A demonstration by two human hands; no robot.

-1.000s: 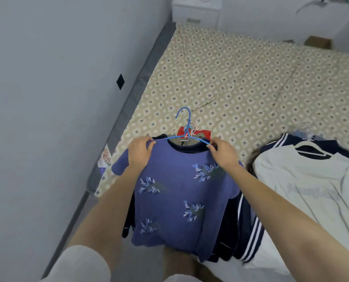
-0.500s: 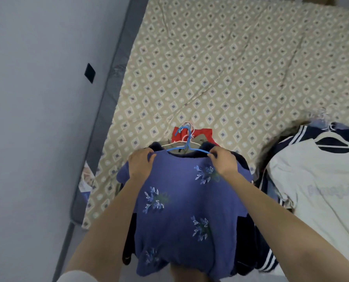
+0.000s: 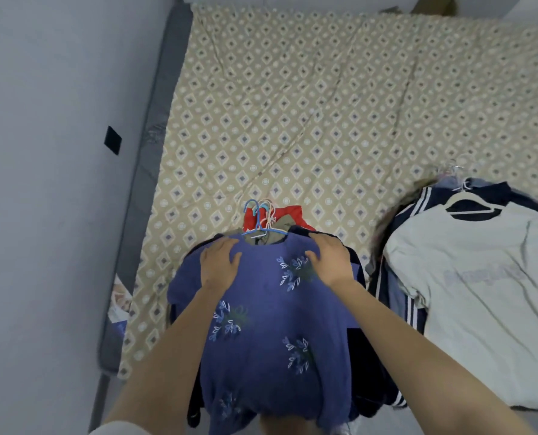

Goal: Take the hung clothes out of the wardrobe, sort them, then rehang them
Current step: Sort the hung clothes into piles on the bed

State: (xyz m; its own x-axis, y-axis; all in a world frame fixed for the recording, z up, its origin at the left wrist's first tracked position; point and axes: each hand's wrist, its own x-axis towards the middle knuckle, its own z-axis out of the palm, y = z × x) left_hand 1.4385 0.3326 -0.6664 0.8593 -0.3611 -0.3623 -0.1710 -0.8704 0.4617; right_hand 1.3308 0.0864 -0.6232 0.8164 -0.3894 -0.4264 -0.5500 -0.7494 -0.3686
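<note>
1. Placement: we find the left hand (image 3: 219, 263) laid palm-down on one shoulder of the blue shirt (image 3: 271, 334), with its fingers straight, slightly spread and gripping nothing.
2. The right hand (image 3: 330, 259) rests on the opposite shoulder of the same shirt. Its fingers are relaxed and lightly curved over the fabric, and the thumb points inward. We see no fold pinched or taken up.
3. The blue shirt, embroidered with leaf sprigs, lies on top of a stack of dark garments (image 3: 357, 265) at the near edge of the bed (image 3: 292, 105). Its hem hangs over that edge toward us.
4. The shirt sits on a blue hanger (image 3: 256, 219), whose hook points away from us across the sheet. Several pale hooks bunch just beside it; we cannot tell how many.
5. A red garment (image 3: 288, 215) shows from beneath the stack, next to the hooks.
6. To the right, beside the first stack, we note a second pile. A white T-shirt (image 3: 481, 293) on a white hanger (image 3: 470, 202) lies over a navy garment (image 3: 413, 315) with white stripes.
7. The bed carries a creased beige sheet with a diamond pattern.
8. A grey mattress edge (image 3: 154, 120) runs along the wall (image 3: 42, 199) at the left, and a black square (image 3: 113, 140) is fixed to that wall.
</note>
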